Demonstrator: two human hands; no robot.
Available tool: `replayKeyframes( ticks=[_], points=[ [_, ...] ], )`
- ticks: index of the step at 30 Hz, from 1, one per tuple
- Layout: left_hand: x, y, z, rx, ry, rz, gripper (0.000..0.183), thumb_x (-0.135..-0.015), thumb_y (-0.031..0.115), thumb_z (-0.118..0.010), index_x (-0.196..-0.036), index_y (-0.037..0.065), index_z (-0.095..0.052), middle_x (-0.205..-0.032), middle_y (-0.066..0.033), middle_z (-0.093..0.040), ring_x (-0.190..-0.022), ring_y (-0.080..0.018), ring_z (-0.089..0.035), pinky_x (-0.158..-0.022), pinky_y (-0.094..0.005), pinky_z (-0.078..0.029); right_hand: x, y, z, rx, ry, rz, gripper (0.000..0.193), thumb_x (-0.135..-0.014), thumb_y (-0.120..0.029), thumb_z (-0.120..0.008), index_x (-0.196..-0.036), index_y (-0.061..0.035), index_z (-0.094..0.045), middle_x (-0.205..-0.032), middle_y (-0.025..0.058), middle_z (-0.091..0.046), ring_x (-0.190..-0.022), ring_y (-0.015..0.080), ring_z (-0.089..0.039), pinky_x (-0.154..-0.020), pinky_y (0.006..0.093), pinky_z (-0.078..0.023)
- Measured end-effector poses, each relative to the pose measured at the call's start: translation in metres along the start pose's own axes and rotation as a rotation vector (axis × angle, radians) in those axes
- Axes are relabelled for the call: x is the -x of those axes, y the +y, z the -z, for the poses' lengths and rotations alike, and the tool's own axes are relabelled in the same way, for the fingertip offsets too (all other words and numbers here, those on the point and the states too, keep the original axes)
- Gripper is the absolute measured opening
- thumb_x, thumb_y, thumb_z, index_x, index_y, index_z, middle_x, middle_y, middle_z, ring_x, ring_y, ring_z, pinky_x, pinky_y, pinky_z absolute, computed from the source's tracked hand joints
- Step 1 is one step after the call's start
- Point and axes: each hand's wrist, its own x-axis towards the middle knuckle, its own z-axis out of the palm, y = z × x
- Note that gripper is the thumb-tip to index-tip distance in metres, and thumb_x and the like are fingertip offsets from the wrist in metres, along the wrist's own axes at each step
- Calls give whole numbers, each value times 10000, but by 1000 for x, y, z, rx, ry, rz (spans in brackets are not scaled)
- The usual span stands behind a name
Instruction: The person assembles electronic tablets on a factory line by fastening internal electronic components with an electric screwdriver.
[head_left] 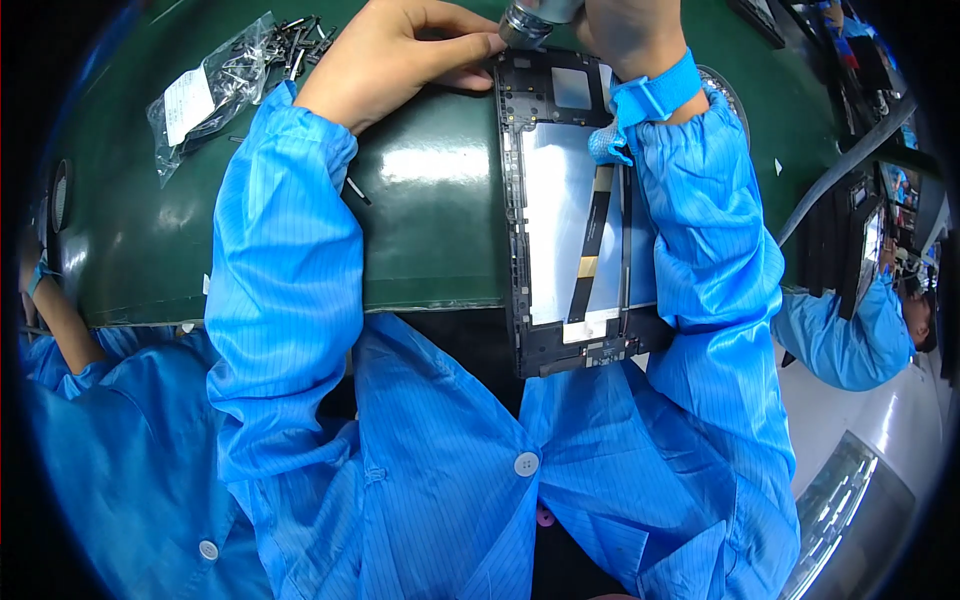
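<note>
A black tablet frame [560,345] with a silver inner plate and a flat ribbon cable [592,235] lies on the green table, its near end hanging over the table edge. My left hand [400,55] rests on the mat at the frame's far left corner, fingertips touching the metal tip of an electric screwdriver [530,20]. My right hand [630,30] grips that screwdriver from above at the frame's far end; a blue wrist strap [655,92] circles the wrist. Both arms wear blue striped sleeves.
A clear plastic bag of screws [215,85] and loose screws [300,40] lie at the far left of the green table [430,230]. Another person in blue [850,340] works at the right with dark equipment. A third person's arm [60,320] shows at the left.
</note>
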Motion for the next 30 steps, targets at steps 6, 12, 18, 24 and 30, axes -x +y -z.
replayKeyframes(
  ticks=[6,12,18,24,30],
  points=[
    [1,3,-3,-39,16,37,277,-963,106,-635,-1172,-73,-661,-1040,-169,-706,-905,-212,-729,-846,-276,-598,2,0,-1,11,-7,2,203,-940,-135,-567,-866,37,-645,-743,112,-676,-452,113,-537,-404,241,-406],
    [0,1,-2,20,-6,27,272,-968,116,-631,-1160,-74,-664,-1031,-169,-706,-907,-213,-729,-849,-276,-598,2,0,-2,-4,20,-55,192,-941,-122,-568,-855,34,-639,-733,105,-668,-450,111,-534,-401,243,-400],
    [4,16,-6,7,-37,-8,263,-968,112,-629,-1151,-73,-668,-1027,-168,-705,-909,-215,-729,-850,-275,-598,-2,4,-4,-22,28,-46,178,-932,-109,-576,-839,29,-641,-714,104,-665,-442,113,-531,-396,245,-397],
    [3,16,-6,-5,-25,-2,265,-965,112,-632,-1144,-80,-667,-1020,-174,-704,-910,-217,-730,-852,-279,-599,-3,3,-6,-20,28,-44,165,-922,-104,-589,-840,28,-645,-697,100,-664,-429,112,-530,-391,244,-394],
    [4,14,-7,20,3,-1,262,-942,89,-646,-1143,-76,-675,-1047,-191,-707,-888,-241,-733,-819,-281,-602,-3,9,-3,30,36,-46,151,-916,-99,-603,-852,28,-652,-692,95,-666,-424,109,-530,-389,243,-394]
  ],
)
